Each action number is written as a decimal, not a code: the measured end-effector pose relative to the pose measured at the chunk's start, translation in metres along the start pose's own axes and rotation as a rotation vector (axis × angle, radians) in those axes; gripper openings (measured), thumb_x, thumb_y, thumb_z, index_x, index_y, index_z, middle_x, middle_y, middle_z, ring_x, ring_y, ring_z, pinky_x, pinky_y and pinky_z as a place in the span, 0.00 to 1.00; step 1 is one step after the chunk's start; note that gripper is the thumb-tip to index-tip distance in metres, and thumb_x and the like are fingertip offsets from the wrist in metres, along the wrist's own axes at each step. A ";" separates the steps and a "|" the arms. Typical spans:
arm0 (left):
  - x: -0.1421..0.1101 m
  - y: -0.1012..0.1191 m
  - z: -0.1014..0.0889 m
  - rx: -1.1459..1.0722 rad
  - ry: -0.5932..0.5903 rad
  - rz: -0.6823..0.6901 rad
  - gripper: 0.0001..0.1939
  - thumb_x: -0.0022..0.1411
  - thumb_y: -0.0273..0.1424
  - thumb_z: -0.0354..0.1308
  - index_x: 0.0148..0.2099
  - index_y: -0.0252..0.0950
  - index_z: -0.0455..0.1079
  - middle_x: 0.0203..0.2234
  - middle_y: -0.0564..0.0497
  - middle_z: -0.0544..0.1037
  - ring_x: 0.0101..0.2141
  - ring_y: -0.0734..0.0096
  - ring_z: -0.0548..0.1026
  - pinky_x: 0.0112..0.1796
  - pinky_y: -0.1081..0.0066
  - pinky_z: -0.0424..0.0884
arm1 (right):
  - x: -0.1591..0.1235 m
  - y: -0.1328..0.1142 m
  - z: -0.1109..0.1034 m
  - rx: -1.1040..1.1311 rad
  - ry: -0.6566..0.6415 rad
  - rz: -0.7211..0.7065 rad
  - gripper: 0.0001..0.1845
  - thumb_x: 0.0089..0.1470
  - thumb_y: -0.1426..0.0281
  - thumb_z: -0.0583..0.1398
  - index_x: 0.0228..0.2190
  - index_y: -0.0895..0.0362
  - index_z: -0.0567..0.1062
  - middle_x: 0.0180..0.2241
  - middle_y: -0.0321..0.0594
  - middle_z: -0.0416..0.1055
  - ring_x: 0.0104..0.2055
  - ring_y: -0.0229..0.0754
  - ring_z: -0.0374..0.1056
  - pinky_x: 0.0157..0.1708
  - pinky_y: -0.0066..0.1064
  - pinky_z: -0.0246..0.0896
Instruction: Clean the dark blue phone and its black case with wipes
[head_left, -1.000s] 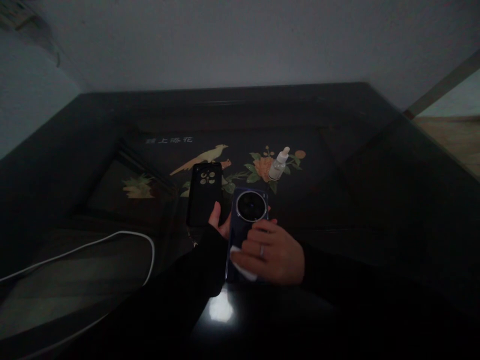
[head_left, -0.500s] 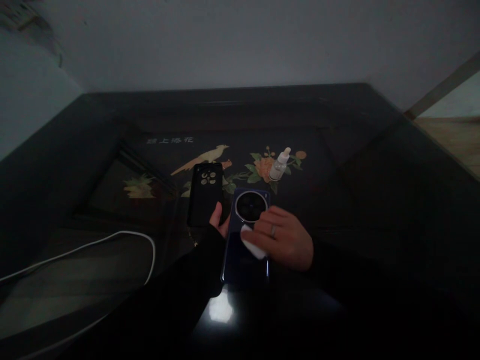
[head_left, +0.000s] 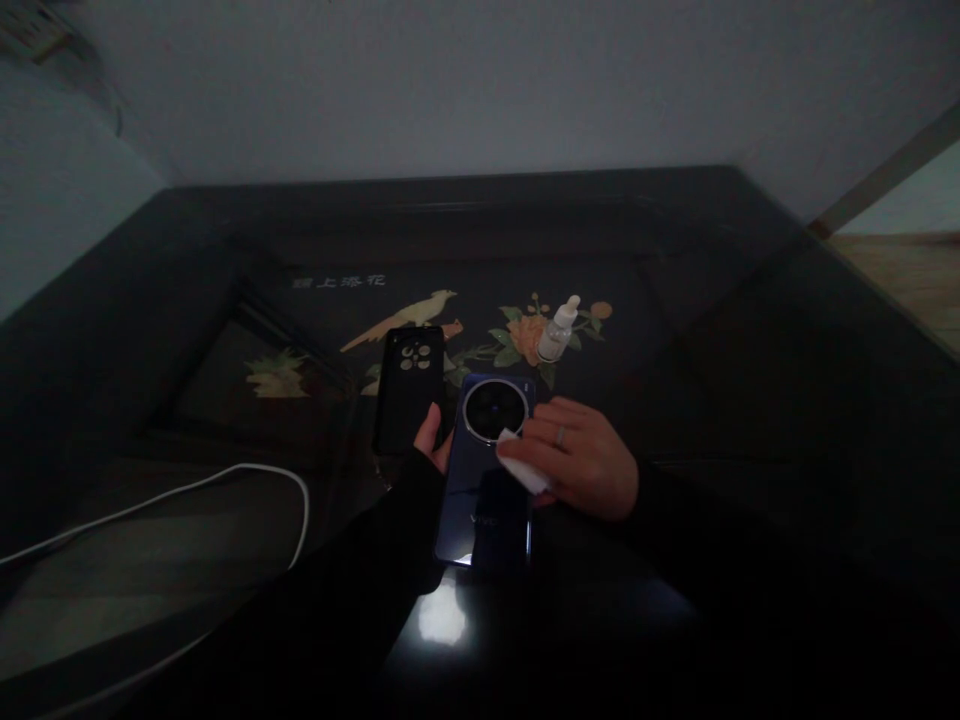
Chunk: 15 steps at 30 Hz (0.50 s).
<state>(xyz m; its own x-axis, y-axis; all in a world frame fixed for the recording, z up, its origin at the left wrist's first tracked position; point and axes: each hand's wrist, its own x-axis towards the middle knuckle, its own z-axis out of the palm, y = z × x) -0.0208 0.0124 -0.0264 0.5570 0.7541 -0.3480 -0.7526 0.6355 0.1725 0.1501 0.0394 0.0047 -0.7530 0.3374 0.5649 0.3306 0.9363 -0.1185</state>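
A dark blue phone (head_left: 484,500) lies back up over the black table, its round camera ring at the far end. My left hand (head_left: 433,443) grips the phone's left edge; only the thumb shows past a black sleeve. My right hand (head_left: 581,458), with a ring on one finger, presses a small white wipe (head_left: 523,470) against the phone's back just below the camera ring. A black phone case (head_left: 409,390) lies flat to the left of the phone. A small clear dropper bottle (head_left: 556,332) stands beyond the phone on the painted flowers.
The black lacquered table (head_left: 712,330) bears painted birds, flowers and characters under glass. A white cable (head_left: 225,475) loops across the left side. A lamp's reflection (head_left: 441,618) glints near the front edge. A pale wall rises behind the table.
My right hand and the wipe have slid up the phone's back from its lower part to just under the camera ring. More of the phone's lower back shows now.
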 end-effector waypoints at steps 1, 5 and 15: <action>-0.001 0.001 -0.001 0.000 0.011 -0.003 0.32 0.61 0.46 0.34 0.61 0.31 0.47 0.49 0.42 0.68 0.52 0.59 0.63 0.54 0.61 0.52 | 0.000 0.004 -0.001 -0.016 0.001 0.038 0.09 0.54 0.75 0.52 0.30 0.62 0.72 0.22 0.39 0.67 0.26 0.37 0.57 0.25 0.30 0.48; 0.000 -0.001 0.010 -0.013 0.008 -0.007 0.38 0.57 0.51 0.35 0.60 0.26 0.48 0.49 0.37 0.67 0.51 0.51 0.63 0.53 0.58 0.51 | 0.001 -0.014 0.000 0.050 0.017 -0.104 0.08 0.53 0.75 0.54 0.26 0.60 0.72 0.19 0.34 0.64 0.23 0.36 0.56 0.24 0.30 0.46; -0.003 -0.007 0.011 -0.052 0.025 0.035 0.38 0.59 0.49 0.34 0.62 0.27 0.40 0.46 0.39 0.70 0.50 0.59 0.66 0.53 0.61 0.52 | -0.007 0.010 0.001 0.073 0.029 -0.012 0.09 0.54 0.76 0.51 0.30 0.62 0.72 0.21 0.38 0.66 0.25 0.37 0.57 0.25 0.29 0.48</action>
<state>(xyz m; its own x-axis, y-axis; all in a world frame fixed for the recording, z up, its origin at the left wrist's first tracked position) -0.0139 0.0076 -0.0167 0.5219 0.7708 -0.3654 -0.7890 0.5991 0.1367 0.1578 0.0464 -0.0009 -0.7396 0.3244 0.5897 0.2787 0.9451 -0.1704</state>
